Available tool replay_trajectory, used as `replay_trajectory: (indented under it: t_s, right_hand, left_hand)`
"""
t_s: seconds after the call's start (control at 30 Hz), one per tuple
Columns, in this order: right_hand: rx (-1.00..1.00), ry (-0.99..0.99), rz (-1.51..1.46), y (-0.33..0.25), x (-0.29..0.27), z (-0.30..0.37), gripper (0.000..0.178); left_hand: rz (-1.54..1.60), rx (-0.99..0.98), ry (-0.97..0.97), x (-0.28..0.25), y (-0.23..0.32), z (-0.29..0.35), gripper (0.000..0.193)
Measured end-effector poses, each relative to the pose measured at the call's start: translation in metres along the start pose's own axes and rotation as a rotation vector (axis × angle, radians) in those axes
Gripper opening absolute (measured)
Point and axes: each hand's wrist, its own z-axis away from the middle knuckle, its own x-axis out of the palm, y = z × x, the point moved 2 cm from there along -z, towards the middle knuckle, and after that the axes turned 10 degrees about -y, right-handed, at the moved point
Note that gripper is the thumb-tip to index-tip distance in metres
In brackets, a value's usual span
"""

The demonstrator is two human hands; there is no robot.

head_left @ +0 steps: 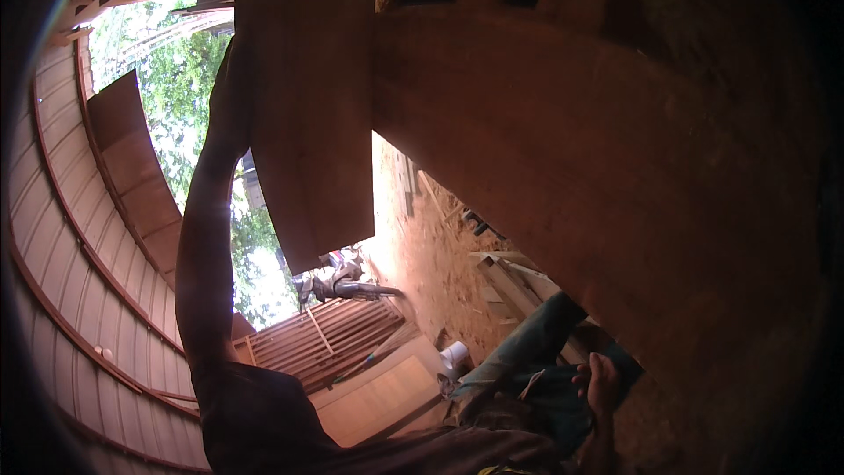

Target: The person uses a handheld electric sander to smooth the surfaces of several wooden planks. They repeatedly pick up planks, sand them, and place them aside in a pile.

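Observation:
My left arm reaches up to a long wooden board (312, 114). My left hand (230, 105) grips the board's left edge, and its fingers are partly hidden behind the wood. On the right, a large reddish-brown wooden panel (563, 132) spreads across the upper part of the view, close to the board's right edge. Low in the view, my right hand (601, 383) is beside my green-trousered leg (527, 343), below the panel's lower edge. Its fingers are loosely bent and slightly apart, with nothing visible in them.
Sawdust and wood shavings cover the floor (422, 246). Wood offcuts (510, 290) lie near my leg. A slatted wooden stack (325, 339), a pale panel (382, 391) and a white container (454, 354) are lower down. A ribbed metal wall (88, 237) curves along the left, by a bright opening with trees.

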Motion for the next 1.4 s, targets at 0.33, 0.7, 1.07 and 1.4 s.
replay_trajectory:
  t_s: [0.33, 0.7, 1.07, 1.4]
  right_hand:
    - [0.118, 0.01, -0.04, 0.016, -0.014, -0.006, 0.038]
    - [0.11, -0.044, -0.084, 0.062, -0.034, -0.027, 0.034]
    - [0.145, 0.001, -0.101, 0.036, -0.03, -0.023, 0.034]
    - [0.113, 0.003, 0.008, 0.012, -0.019, -0.012, 0.033]
  left_hand:
    - [0.011, -0.117, 0.01, 0.006, 0.018, 0.007, 0.04]
    - [-0.23, -0.036, 0.041, -0.001, 0.004, 0.01, 0.037]
    - [0.206, -0.085, -0.008, -0.018, -0.035, 0.012, 0.06]
    - [0.466, -0.302, 0.168, 0.011, 0.041, -0.01, 0.09]
